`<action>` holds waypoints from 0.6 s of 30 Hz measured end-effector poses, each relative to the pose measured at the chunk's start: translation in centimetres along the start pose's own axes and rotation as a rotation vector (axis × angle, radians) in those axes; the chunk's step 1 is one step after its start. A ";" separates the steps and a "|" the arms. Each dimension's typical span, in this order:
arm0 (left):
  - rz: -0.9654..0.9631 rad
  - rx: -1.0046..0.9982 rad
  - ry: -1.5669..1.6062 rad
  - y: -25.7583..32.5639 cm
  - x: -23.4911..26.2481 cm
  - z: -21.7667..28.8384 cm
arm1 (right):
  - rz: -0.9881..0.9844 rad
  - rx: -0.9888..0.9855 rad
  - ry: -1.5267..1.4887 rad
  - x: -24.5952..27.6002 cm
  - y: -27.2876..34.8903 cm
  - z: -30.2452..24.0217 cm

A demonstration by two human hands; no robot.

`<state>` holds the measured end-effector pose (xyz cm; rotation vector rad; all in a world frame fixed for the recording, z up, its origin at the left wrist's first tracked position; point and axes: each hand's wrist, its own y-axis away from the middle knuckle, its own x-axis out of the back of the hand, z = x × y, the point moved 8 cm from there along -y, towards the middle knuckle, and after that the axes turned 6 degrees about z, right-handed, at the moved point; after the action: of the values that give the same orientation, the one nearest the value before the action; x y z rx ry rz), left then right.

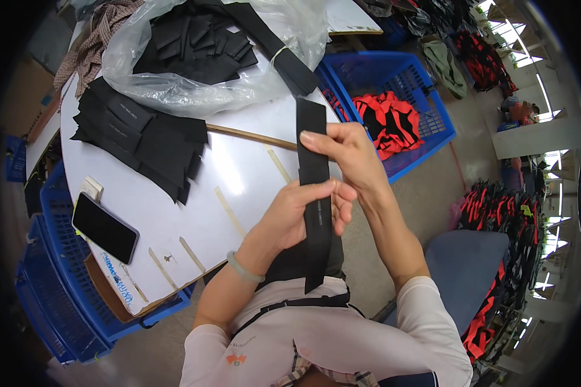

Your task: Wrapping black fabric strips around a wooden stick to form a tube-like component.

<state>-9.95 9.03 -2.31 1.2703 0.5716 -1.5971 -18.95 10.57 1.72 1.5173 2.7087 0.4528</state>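
Note:
A long black fabric strip [314,169] hangs upright in front of me, off the table's right edge. My right hand [350,149] pinches its upper part, thumb lying on the front face. Lower down, my left hand [306,209] grips the strip's middle with the thumb across it and fingers behind. The strip's lower end dangles near my waist. Small pale print shows on its front. On the table to the left lies a fanned pile of similar black strips [135,138]. A wooden stick [252,137] runs from that pile toward the held strip.
The white table [193,222] bears a dark phone [105,228] and a clear plastic bag [193,93] of black pieces. A banded black bundle [271,45] lies across it. Blue crates [426,138] stand beside the table, one holding red-and-black fabric [390,122]. A grey-blue padded surface [468,264] is at right.

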 end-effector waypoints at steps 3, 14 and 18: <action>-0.016 -0.031 0.004 -0.5 0.1 0.9 | 0.083 -0.050 -0.118 -0.1 -1.5 0.9; -0.029 0.052 0.149 -1.7 0.7 3.5 | -0.240 -0.001 0.007 -1.2 -2.8 0.1; 0.145 -0.080 -0.127 0.1 1.8 3.3 | -0.037 0.107 -0.034 1.3 -4.1 0.1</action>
<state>-11.35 5.58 -2.81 1.1166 0.4488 -1.5069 -23.04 9.69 0.82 1.4807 2.7708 0.2825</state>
